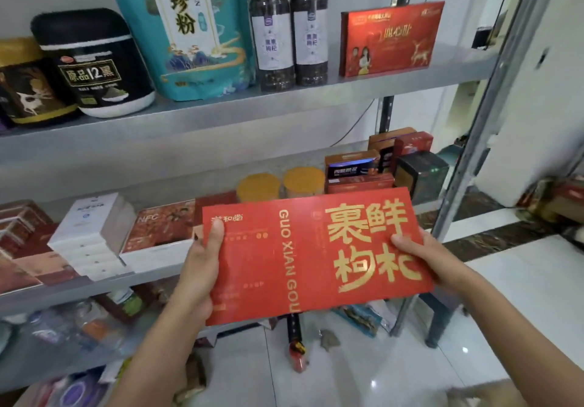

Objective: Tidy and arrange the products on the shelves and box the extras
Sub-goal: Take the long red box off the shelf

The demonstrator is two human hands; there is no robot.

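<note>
A large flat red box [294, 255] with gold characters and the words GUO XIAN GOU is held level in front of the middle shelf [94, 286]. My left hand [202, 261] grips its left edge, thumb on top. My right hand [423, 255] grips its right edge, thumb on the gold lettering. The box hides part of the middle shelf behind it. On that shelf lie a red NFC box [161, 223], a stack of white boxes [91, 232] and two orange-lidded jars [281, 183].
The upper shelf [221, 109] carries a black tub [94, 62], a teal pouch [189, 27], two dark jars [290, 30] and an upright red box [390, 40]. Small boxes [395, 163] crowd the middle shelf's right end. Metal uprights [483, 122] stand at right. Loose packets litter the white floor [347, 365].
</note>
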